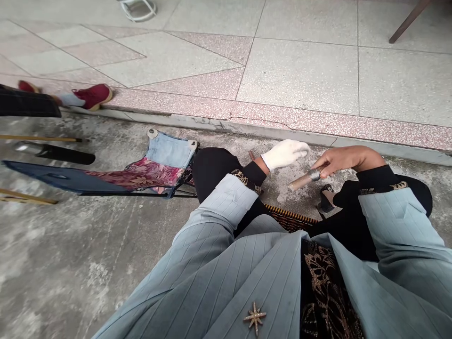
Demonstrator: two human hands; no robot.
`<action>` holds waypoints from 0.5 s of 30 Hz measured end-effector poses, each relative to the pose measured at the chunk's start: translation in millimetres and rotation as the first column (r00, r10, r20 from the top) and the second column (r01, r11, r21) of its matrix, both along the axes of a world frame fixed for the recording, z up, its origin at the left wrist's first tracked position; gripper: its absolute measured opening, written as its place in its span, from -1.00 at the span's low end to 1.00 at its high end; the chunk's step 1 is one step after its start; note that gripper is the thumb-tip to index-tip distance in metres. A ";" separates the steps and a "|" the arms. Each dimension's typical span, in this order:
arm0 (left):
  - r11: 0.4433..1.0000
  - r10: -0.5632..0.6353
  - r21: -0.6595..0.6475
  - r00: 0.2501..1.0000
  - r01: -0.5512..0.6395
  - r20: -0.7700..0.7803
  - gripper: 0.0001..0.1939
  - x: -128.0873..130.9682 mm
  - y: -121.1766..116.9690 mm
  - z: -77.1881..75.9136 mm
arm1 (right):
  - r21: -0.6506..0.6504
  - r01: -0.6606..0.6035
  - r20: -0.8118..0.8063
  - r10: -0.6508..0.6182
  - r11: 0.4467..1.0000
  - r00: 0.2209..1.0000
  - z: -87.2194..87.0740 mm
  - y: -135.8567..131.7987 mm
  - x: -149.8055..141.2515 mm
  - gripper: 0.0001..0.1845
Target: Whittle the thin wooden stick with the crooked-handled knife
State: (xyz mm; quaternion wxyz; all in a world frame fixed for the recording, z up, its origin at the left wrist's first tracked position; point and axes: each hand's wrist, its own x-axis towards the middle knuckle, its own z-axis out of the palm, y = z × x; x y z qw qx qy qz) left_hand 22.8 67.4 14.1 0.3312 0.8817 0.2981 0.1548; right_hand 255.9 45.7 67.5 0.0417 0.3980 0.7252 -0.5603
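Observation:
My left hand (286, 154) wears a white knit glove. Its fingers point right, loosely bent, and no object shows in them. Close by on the right, my bare right hand (341, 160) grips a wooden-handled tool (302, 181) at the grey band around its handle. The handle's pale end sticks out toward the lower left, below the gloved hand and apart from it. Whatever lies beyond the band is hidden under my right fingers, so the tool's kind cannot be told. Both hands hover over the concrete between my knees.
Left of my knee stands a low folding chair (155, 172) with flowered cloth. A raised step edge (212, 123) runs across in front. A person's red shoe (93, 96) rests at the far left, near a black cylindrical object (67, 153). A woven seat edge (291, 217) shows beneath me.

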 end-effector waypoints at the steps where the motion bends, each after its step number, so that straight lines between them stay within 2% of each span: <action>1: 0.994 0.044 -0.100 0.996 -0.036 0.073 -0.72 -1.8 2.2 0.1 | -0.059 0.029 -0.055 -0.032 0.998 0.998 8.0 -0.8 2.9 -0.61; 3: 0.958 0.133 -0.274 0.974 -0.079 0.183 -0.73 -3.7 3.7 -0.7 | -0.092 0.219 -0.161 -0.231 0.971 0.959 20.9 -1.1 8.6 -0.61; 5: 0.922 0.177 -0.379 0.957 -0.078 0.232 -0.73 -3.0 1.6 -2.0 | -0.089 0.442 -0.243 -0.450 0.893 0.859 26.4 -0.5 11.9 -0.67; 7: 0.911 0.158 -0.410 0.962 -0.053 0.225 -0.74 -0.5 -2.0 -3.4 | -0.096 0.584 -0.283 -0.585 0.806 0.760 24.6 0.2 10.8 -0.72; 9: 0.921 0.110 -0.390 0.975 -0.027 0.193 -0.75 2.6 -5.1 -4.9 | -0.112 0.649 -0.299 -0.648 0.753 0.700 19.0 0.9 6.6 -0.73; 12: 0.939 0.073 -0.345 0.987 -0.020 0.142 -0.74 6.0 -7.2 -7.4 | -0.120 0.704 -0.323 -0.698 0.700 0.639 11.1 2.7 1.0 -0.71; 15: 0.961 0.054 -0.275 0.995 -0.028 0.086 -0.72 7.1 -8.3 -7.9 | -0.071 0.775 -0.317 -0.751 0.628 0.580 6.1 6.6 0.4 -0.69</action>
